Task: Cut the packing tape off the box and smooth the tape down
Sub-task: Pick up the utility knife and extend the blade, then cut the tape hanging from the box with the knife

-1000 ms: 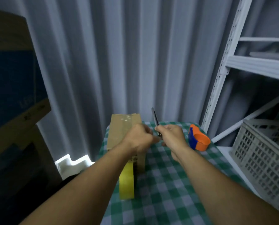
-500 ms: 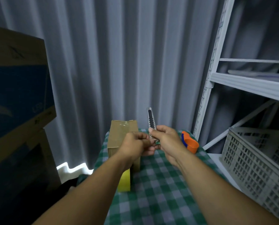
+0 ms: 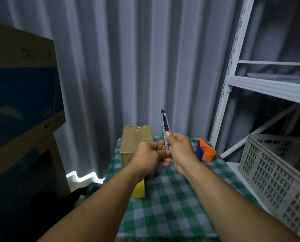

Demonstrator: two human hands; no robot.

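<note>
Right hand (image 3: pixel 179 151) closed around knife (image 3: pixel 166 129) handle, thumb pressed on the slider side; blade tip out, pointing up and slightly left, raised above the table. Left hand (image 3: pixel 150 155) curled shut just beside the right, fingertips (image 3: pixel 161 142) touching the lower end of the knife body — whether actually gripping it or only steadying, cannot tell. Both hands held over the table (image 3: pixel 172 198), in front of the box.

Box (image 3: pixel 137 138) — small brown cardboard, standing upright at the far left of the table, just behind the left hand, lower part hidden by that hand and wrist. Clear tape (image 3: pixel 137 134) visible as a shiny strip across the top face; no sign of contact between blade and tape. Yellow item (image 3: pixel 138 191) on the cloth at the near foot of the box, partly covered by the left forearm; nature unclear.

Tape dispenser (image 3: pixel 205 151) — orange and blue, resting on the green checked cloth to the right of the right hand, apart from it. White rack (image 3: pixel 233 81) along the right edge, grey crate (image 3: pixel 276 172) on its low shelf. Grey curtain (image 3: pixel 128 58) behind. Large cartons (image 3: pixel 21 102) stacked at left.
</note>
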